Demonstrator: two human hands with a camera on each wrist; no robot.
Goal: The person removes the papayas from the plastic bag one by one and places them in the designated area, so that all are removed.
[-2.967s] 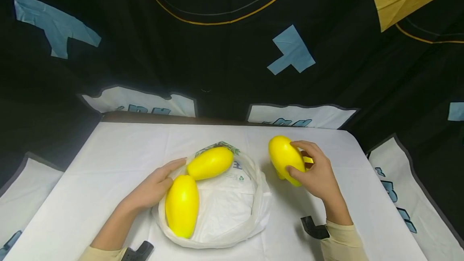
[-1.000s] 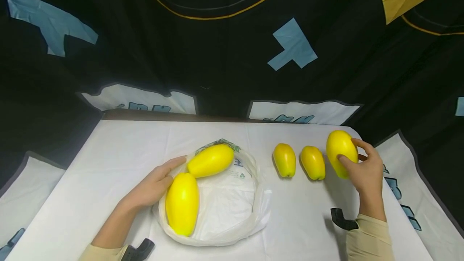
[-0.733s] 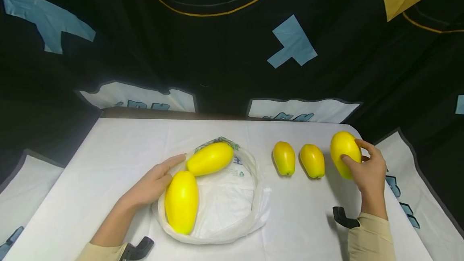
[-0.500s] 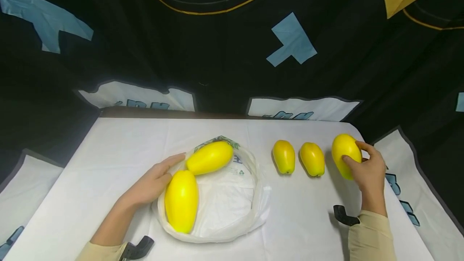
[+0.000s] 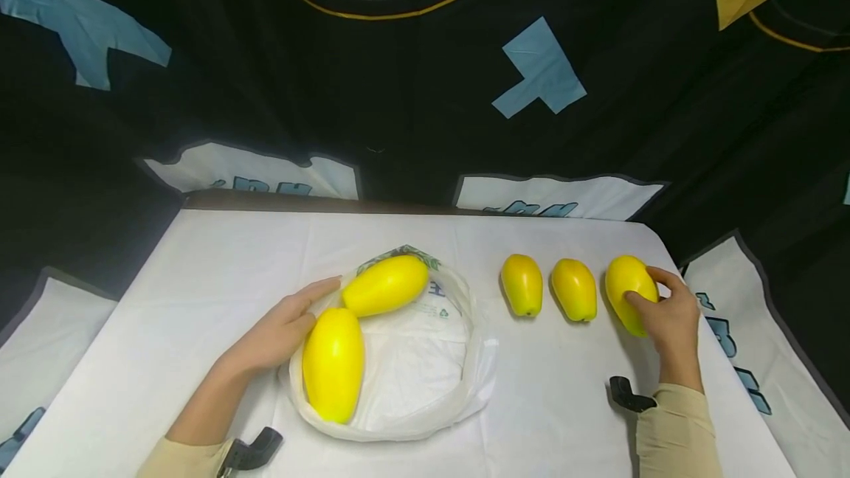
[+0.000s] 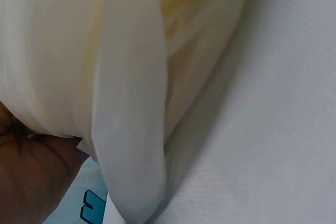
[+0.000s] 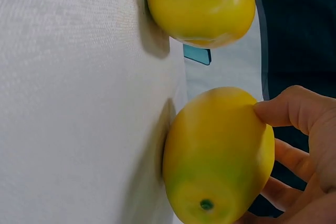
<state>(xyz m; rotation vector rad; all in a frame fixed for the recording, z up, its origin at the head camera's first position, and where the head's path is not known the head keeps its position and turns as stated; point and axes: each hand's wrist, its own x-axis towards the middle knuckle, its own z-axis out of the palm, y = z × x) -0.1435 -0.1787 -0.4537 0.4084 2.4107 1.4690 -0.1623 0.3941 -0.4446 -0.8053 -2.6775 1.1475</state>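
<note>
At the table's right side, my right hand (image 5: 672, 319) holds a yellow papaya (image 5: 626, 290) between thumb and fingers. In the right wrist view, this papaya (image 7: 215, 156) sits close over the white cloth, its green stem end facing the camera. My left hand (image 5: 275, 334) holds the left rim of a white plastic bag (image 5: 474, 360); in the left wrist view, the bag (image 6: 128, 103) hides most of its fingers. Inside the bag's open mouth lie two more papayas, an upper papaya (image 5: 387, 286) and a lower papaya (image 5: 334, 367).
Two papayas stand in a row left of my right hand: one papaya (image 5: 522, 286) nearer the bag, another papaya (image 5: 574, 291) beside the held one. A white cloth covers the table (image 5: 219, 257). A black curtain (image 5: 425, 94) hangs behind it.
My right hand set a papaya beside another on the table, then carried one further right and lowered it toward the cloth. My left hand stays at the bag. The head view tilted down slightly.
</note>
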